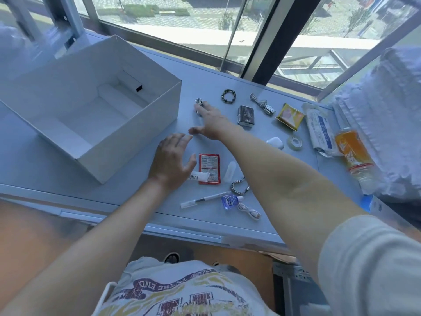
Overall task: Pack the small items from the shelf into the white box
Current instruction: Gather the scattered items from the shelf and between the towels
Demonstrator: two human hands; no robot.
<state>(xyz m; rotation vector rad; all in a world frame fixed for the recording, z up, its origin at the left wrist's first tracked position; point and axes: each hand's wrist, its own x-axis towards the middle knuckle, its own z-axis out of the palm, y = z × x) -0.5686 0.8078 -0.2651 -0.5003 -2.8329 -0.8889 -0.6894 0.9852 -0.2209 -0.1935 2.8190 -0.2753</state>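
Bright daylight from the window (205, 23); edges bend, corners perhaps slightly blurred.

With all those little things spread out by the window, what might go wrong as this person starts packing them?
The right hand reaches for a small silvery trinket close to the white cardboard box; a fumble might knock it against the wall. The forearm passes over a translucent cap and a silver chain bracelet, so pulling back low might sweep them. The white pen lies near the shelf's front edge and might roll off.
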